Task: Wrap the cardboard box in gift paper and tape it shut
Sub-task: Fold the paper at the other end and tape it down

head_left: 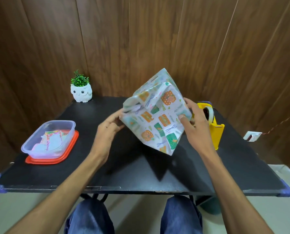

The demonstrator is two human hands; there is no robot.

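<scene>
The box (155, 115), covered in white gift paper with orange and green present prints, is tipped up on one corner above the black table (93, 166). My left hand (107, 128) touches its left edge with fingertips, near a loose paper fold. My right hand (194, 123) grips the box's right side, thumb pressed on the front face. The yellow tape dispenser (214, 129) stands just behind my right hand.
A clear plastic tub (49, 139) with paper scraps sits on an orange lid at the left. A white owl pot with a green plant (81, 92) stands at the back. Wooden wall panels rise behind the table. My knees show below the table's front edge.
</scene>
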